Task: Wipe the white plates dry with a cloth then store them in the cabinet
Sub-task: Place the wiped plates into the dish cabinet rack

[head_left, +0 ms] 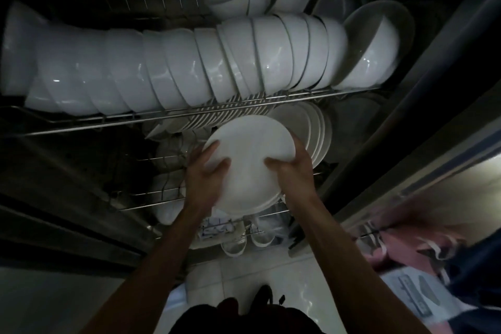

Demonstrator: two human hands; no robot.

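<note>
Nearest the camera, the left hand point(207, 171) and right hand point(291, 168) each have a grip on opposite edges of a stack of white plates point(248, 163), thumbs curled over the top face, fingers under the rim. The stack is held over the lower wire rack point(151, 194) of the dark cabinet point(406, 95), just in front of more upright plates point(317, 130). Beyond, the upper wire rack point(108, 118) carries a long row of nested white bowls point(189, 62).
</note>
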